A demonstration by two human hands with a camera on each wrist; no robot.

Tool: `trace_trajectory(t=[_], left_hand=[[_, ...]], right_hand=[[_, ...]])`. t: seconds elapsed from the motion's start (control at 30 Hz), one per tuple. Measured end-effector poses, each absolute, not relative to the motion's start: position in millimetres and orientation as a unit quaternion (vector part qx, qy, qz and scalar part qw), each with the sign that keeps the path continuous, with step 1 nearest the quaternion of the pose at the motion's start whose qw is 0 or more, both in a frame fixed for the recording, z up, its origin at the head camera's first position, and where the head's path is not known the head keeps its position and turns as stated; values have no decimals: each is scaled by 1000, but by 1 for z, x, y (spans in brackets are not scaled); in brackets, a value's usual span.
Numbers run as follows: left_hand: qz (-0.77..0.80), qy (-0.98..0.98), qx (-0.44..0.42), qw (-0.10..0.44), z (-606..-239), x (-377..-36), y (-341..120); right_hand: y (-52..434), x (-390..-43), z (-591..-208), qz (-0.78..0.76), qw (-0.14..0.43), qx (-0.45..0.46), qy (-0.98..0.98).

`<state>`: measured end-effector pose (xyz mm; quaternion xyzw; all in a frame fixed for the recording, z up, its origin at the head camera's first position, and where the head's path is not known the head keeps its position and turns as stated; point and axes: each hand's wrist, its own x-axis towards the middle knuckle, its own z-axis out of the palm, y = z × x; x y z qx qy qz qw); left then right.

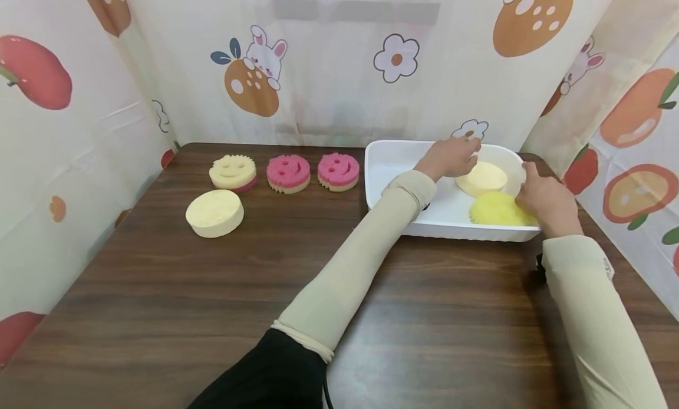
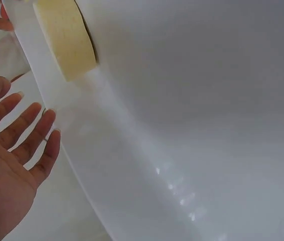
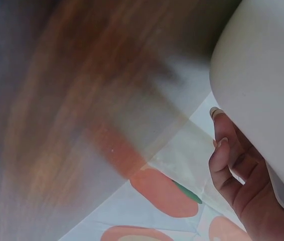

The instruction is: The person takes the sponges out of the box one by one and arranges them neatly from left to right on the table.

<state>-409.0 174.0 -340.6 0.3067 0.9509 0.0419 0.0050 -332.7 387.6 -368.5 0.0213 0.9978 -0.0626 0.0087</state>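
On the table (image 1: 159, 291), far left, sit a pale round sponge (image 1: 214, 213) and three smiley sponges (image 1: 286, 172); well right of them stands the white tray (image 1: 392, 161); your left hand (image 1: 450, 157) hovers inside it, fingers (image 2: 29, 125) spread and straight, holding nothing, just beside the cream sponge (image 1: 483, 178); a yellow sponge (image 1: 498, 210) lies nearer you in the tray; your right hand (image 1: 546, 200) rests on the tray's right wall, fingers (image 3: 222, 160) curled against it.

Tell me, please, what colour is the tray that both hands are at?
White, plain; the tray shows best in the head view.
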Motion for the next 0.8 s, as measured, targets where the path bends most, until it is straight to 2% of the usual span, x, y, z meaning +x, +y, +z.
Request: trace_trajectory(t=[0.33,0.8], left_hand=[[23,953,302,10,-344,-404,176],[-47,949,311,-29,-344,-412,185]], right_hand=[[388,-335,-370,-64,9,22,998],[389,-334,-370,-64,-1,10,998]])
